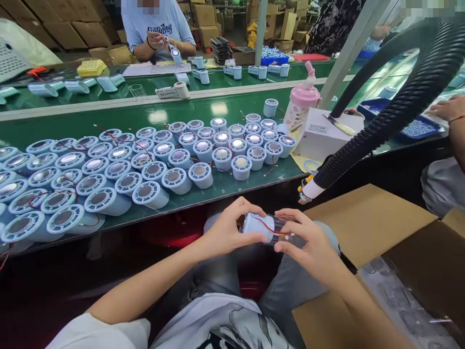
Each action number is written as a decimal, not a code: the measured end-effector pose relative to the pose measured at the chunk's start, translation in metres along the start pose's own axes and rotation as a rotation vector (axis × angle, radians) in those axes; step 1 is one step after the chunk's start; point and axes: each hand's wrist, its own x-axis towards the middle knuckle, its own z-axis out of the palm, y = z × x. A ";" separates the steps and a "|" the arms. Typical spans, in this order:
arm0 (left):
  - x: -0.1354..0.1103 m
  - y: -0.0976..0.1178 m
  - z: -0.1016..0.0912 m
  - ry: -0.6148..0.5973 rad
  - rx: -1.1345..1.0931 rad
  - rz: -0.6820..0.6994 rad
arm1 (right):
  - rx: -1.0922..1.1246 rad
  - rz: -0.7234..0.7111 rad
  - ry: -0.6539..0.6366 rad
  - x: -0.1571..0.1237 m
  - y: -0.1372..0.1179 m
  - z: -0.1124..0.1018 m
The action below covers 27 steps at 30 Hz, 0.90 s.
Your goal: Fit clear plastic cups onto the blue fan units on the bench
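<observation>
Above my lap, my left hand [232,227] grips a light blue cylindrical housing [257,226], thumb below and fingers above. The housing lies on its side, with a thin red wire [264,224] running along it toward the right. My right hand [304,236] has its fingers curled around a see-through plastic piece [279,225] at the housing's right end. How far the two parts overlap is hidden by the fingers. Many similar blue housings [200,174], with round metallic centres and some with loose red wires, stand in rows on the green bench [203,201] ahead.
A black corrugated hose [366,131] arches down on the right, its nozzle [308,190] close to my right hand. Behind it are a white box [323,131] and a pink cup [301,99]. An open carton [370,218] holds clear plastic parts [395,300]. A co-worker [156,34] sits opposite.
</observation>
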 end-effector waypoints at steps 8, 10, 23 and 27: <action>-0.003 -0.019 0.009 -0.047 0.044 0.138 | 0.199 0.069 0.086 0.002 0.003 0.005; -0.003 -0.019 0.009 -0.129 -0.028 0.105 | 0.301 0.110 0.142 0.003 0.006 0.006; -0.024 -0.007 0.009 -0.170 -0.568 -0.268 | 0.133 -0.108 -0.124 -0.008 0.013 0.001; -0.027 -0.003 0.003 -0.157 -0.469 -0.141 | 0.296 -0.004 -0.161 -0.009 0.010 0.001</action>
